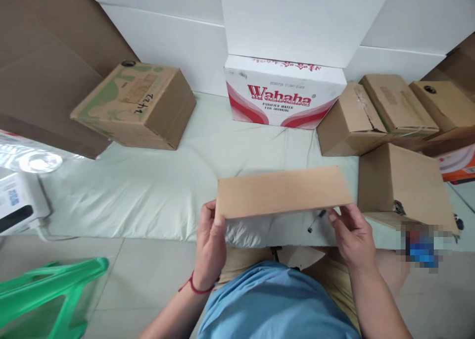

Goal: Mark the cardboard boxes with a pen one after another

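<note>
A long plain cardboard box (282, 193) is held up over the front part of the cloth-covered table (148, 195). At its left end, my left hand (213, 240) grips it, thumb on the near face and fingers behind. My right hand (352, 235) holds the lower right corner between thumb and fingers. The box slants slightly, its right end farther up in the view. Just below its lower edge, near my right hand, a dark pen (315, 221) lies on the cloth. Crumpled clear plastic (245, 234) shows beneath the box.
A white Wahaha carton (278, 96) stands at the back. A brown box marked 2422 (141, 106) is at the left, several brown boxes (401, 104) at the right. An open-sided brown box (419, 180) is nearer. A white device (22, 200) and green stool (67, 289) are left.
</note>
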Motion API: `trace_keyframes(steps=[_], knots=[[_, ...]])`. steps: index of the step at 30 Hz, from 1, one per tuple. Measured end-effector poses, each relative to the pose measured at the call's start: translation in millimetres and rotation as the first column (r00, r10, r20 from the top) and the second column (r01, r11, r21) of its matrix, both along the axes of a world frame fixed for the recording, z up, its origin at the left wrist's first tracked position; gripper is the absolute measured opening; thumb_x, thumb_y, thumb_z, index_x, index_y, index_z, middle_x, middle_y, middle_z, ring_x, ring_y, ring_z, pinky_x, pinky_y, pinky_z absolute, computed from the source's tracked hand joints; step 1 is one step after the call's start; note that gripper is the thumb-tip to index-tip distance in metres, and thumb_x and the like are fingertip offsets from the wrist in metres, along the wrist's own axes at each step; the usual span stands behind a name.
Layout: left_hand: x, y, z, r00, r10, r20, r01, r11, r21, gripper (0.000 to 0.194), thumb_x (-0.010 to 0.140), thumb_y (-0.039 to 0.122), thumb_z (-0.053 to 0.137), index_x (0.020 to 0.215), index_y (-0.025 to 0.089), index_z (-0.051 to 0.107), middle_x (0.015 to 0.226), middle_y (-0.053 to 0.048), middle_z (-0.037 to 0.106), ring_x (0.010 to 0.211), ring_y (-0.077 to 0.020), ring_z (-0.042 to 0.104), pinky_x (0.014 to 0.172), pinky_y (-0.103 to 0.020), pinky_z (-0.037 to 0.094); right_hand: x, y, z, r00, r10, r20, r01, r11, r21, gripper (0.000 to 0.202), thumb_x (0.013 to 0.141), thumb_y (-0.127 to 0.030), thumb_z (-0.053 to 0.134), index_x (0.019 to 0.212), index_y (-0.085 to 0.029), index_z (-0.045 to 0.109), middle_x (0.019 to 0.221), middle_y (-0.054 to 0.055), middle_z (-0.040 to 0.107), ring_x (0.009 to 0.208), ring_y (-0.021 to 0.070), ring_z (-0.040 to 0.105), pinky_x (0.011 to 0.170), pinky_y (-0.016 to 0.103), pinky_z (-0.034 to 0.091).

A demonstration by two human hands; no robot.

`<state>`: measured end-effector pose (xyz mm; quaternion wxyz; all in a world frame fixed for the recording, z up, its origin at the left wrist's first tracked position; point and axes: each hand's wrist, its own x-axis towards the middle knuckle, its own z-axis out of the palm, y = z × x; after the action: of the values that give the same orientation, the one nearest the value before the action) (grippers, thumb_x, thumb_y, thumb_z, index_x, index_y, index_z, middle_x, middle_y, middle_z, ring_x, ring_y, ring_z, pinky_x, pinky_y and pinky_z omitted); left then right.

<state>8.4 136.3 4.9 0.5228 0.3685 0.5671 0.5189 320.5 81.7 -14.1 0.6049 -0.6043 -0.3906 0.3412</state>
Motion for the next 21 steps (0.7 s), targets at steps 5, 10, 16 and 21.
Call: trace_keyframes(steps=[5,10,16,21], knots=[[-12.4,18.2,4.0,0.954,0.115,0.277,-0.08,0.988,-0.134,0.022,0.081,0.051,0.075,0.084,0.03,0.074,0.095,0.0,0.076,0.093,-0.0229,0.071,0.079,-0.033,0.062,-18.3,-11.4,33.9,0.972,0.163,0.168,-0.165,0.986,0.003,0.048,0.098,-0.031,0.074,0.145,-0.042,0.073,0.167,0.005,0.058,0.158,0.0362,0.05,0.112,0.056,0.062],[-25.1,27.9,4.1,0.888,0.213,0.409,-0.118,0.962,-0.245,0.021,0.073,0.044,0.082,0.079,0.025,0.076,0.088,-0.002,0.081,0.087,-0.0218,0.074,0.079,-0.033,0.064,-39.0,-11.6,55.5,0.981,0.124,0.148,-0.136,0.988,0.071,0.04,0.1,-0.026,0.074,0.136,-0.042,0.078,0.158,0.008,0.063,0.146,0.0338,0.061,0.092,0.046,0.071],[-33.2,34.3,-3.1,0.882,0.234,0.408,-0.137,0.958,-0.254,0.03,0.071,0.045,0.085,0.082,0.019,0.075,0.081,-0.001,0.079,0.074,-0.0154,0.071,0.071,-0.025,0.062,-49.3,-7.4,64.3,0.98,0.163,0.115,-0.174,0.98,0.097,0.039,0.103,-0.024,0.072,0.139,-0.038,0.075,0.163,0.009,0.055,0.137,0.029,0.066,0.083,0.036,0.07],[-40.0,36.2,-8.7,0.883,0.201,0.424,-0.118,0.97,-0.215,0.024,0.072,0.039,0.085,0.077,0.018,0.075,0.079,-0.001,0.077,0.077,-0.0159,0.071,0.072,-0.025,0.063,-50.0,-9.7,65.1,0.987,0.124,0.104,-0.134,0.987,0.094,0.029,0.104,-0.027,0.071,0.13,-0.036,0.08,0.156,0.009,0.062,0.148,0.0298,0.059,0.108,0.042,0.061]])
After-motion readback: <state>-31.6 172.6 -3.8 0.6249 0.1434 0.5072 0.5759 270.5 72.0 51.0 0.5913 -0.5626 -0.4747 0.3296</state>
